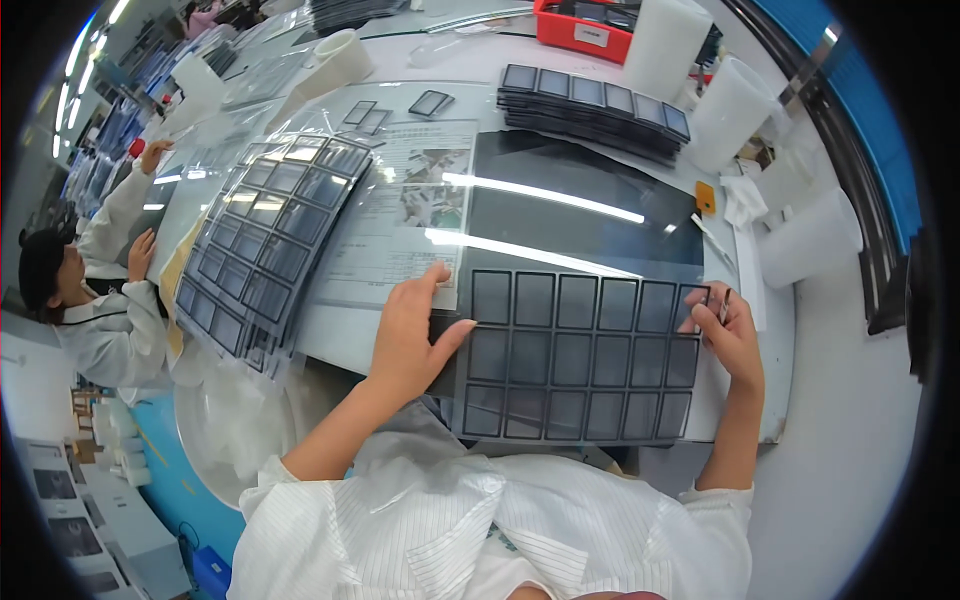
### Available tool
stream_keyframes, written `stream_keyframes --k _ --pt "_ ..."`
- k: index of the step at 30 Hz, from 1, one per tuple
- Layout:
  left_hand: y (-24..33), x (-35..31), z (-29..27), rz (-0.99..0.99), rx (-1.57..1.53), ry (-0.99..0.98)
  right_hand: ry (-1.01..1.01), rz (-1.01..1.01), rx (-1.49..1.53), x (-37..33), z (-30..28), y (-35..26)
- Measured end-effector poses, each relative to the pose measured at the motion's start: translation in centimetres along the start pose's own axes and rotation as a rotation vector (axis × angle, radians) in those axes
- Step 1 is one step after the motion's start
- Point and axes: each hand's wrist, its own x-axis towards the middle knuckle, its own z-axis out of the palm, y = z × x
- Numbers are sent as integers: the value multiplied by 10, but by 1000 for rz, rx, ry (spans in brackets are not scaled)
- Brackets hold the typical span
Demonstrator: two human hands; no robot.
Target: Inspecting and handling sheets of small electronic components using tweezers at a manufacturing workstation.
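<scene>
In front of me lies a sheet of black-framed rectangular panels (575, 357), set in rows, its near side reaching over the table edge. My right hand (730, 330) grips the sheet's far right corner between thumb and fingers. A small slim metallic thing shows at those fingers; its kind is unclear. My left hand (412, 325) is open at the sheet's left side, thumb spread towards its edge and fingers pointing to the far side. Beyond the sheet, a dark glossy mat (580, 215) reflects the ceiling lights. Printed instruction pages (400, 255) lie beside it under a clear cover.
A tall pile of similar panel sheets (275, 225) stands at left, another stack (595, 110) at the back right. White rolls (735, 110) and a red bin (580, 35) are behind. Loose frames (430, 103) lie mid-table. A co-worker (100, 280) sits at left.
</scene>
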Motion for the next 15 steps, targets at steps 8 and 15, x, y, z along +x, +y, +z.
stream_keyframes --k 8,15 --pt "-8 -1 -5 -65 -467 -123 84 -15 43 3 6 0" --pt "-7 2 -4 -6 -326 -127 60 -41 83 8 4 19"
